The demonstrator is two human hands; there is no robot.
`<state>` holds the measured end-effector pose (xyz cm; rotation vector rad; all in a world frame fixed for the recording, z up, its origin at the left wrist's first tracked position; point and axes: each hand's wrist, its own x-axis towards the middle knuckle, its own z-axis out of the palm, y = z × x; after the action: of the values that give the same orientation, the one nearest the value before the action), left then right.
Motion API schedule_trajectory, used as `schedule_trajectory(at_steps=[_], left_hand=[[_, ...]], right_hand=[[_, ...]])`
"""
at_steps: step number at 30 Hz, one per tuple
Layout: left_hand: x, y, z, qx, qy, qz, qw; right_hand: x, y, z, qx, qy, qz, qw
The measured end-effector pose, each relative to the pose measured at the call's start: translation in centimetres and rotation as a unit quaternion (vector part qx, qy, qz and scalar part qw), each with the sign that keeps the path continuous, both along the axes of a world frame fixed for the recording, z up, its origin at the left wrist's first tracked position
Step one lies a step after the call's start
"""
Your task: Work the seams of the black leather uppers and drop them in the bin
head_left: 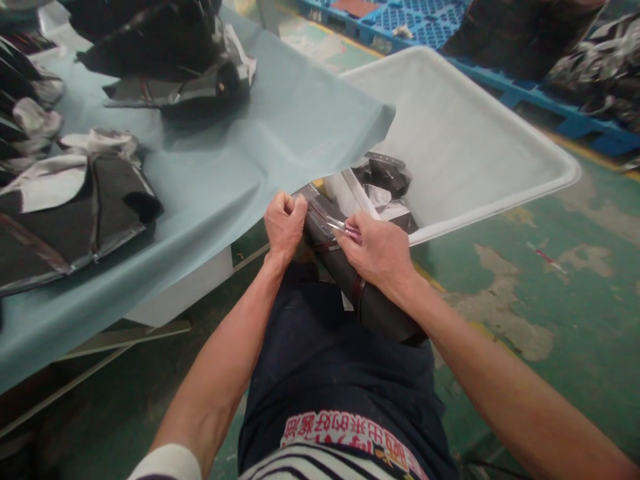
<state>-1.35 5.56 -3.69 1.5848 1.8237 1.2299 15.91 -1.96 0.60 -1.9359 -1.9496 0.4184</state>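
My left hand (286, 223) is closed at the far end of a dark leather-like piece (387, 310), its thumb and fingers pinching the edge. This piece hangs over my lap, with brown seams crossing it. My right hand (383, 250) grips a pair of small thread snips (343, 228). Their metal tips point left, lying close over the seam beside my left hand. My right palm hides most of the handle. Whether the blades touch a thread cannot be made out.
On my left, a table with a blue-grey cover (210, 173) bears stacked dark pieces (160, 60) and another dark piece with white lining (75, 213). Ahead stands a white plastic bin (465, 133) holding dark pieces. Blue pallets (415, 23) lie behind it.
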Motion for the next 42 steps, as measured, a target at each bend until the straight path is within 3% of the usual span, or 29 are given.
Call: schedule_trajectory(at_steps=[9, 15, 21, 26, 33, 36, 42], left_hand=[[-0.5, -0.1, 0.2, -0.034, -0.056, -0.005, 0.998], [-0.7, -1.5, -0.4, -0.155, -0.048, 0.001, 0.987], [0.5, -1.4, 0.5, -0.176, -0.009, -0.020, 0.984], [1.1, -1.8, 1.0, -0.194, 0.062, 0.003, 0.979], [1.5, -2.2, 0.7, -0.180, 0.069, 0.008, 0.981], [1.3, -2.2, 0.6, -0.186, 0.064, -0.001, 0.980], [1.4, -2.0, -0.1, -0.168, 0.012, 0.012, 0.986]], right_hand=[[0.5, 0.3, -0.5, 0.007, 0.058, -0.019, 0.998], [0.4, 0.7, 0.0, -0.017, 0.085, -0.036, 0.996], [-0.6, 2.0, 1.2, -0.059, 0.037, -0.071, 0.995], [-1.3, 2.6, 1.1, -0.094, 0.018, -0.069, 0.993], [-1.4, 1.7, 0.5, -0.056, -0.039, -0.035, 0.997], [-0.6, 1.1, 0.2, -0.043, -0.015, -0.029, 0.999], [1.3, -1.0, -0.3, -0.049, 0.066, -0.106, 0.991]])
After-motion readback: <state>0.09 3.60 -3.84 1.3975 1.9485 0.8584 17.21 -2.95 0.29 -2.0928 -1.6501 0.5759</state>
